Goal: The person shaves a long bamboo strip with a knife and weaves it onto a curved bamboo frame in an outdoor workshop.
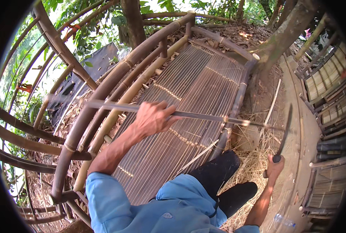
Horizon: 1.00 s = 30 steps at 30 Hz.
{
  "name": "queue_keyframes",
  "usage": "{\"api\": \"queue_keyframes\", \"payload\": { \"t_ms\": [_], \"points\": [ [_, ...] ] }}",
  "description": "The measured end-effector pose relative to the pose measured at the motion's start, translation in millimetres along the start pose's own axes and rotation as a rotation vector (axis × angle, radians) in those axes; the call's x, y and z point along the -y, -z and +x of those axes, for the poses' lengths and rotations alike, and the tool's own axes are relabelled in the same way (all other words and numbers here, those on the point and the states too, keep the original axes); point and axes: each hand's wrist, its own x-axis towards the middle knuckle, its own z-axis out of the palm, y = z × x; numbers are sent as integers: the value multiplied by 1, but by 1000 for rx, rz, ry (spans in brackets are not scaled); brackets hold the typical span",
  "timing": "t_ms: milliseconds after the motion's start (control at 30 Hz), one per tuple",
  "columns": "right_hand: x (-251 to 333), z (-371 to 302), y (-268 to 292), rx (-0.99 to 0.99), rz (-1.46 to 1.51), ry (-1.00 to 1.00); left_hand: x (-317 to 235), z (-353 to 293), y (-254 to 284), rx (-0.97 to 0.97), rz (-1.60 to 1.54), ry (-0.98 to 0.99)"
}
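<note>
My left hand (pixel 151 118) is wrapped round a long, dark bamboo strip (pixel 202 115) that stretches level across the view, above the slatted bench. Its left end is smeared by motion. Pale patches show on the strip to the right of my hand. At the right, my right hand (pixel 274 167) grips the dark handle of a machete (pixel 286 136). The curved blade points up and away, and in this view it crosses the strip's right end; I cannot tell whether they touch.
I sit on a bamboo bench (pixel 219 103) with a thick pole rail (pixel 103 91) on its left. A loose pale strip (pixel 198 157) lies on its slats. Bamboo shavings (pixel 250 171) cover the ground by my legs. A plastic bottle (pixel 284 221) lies lower right; another bamboo seat (pixel 328 83) stands far right.
</note>
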Motion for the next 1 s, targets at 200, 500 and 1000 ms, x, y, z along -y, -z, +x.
{"api": "queue_keyframes", "payload": {
  "t_ms": [200,500,1000],
  "points": [
    [45,-23,-57,183,-78,68,-13,-60,20,-75,41,437],
    [114,-48,-104,255,13,294,48,-117,-58,-65,146,909],
    [228,-79,-201,874,259,178,56,-309,-114,-62,179,1052]
  ]
}}
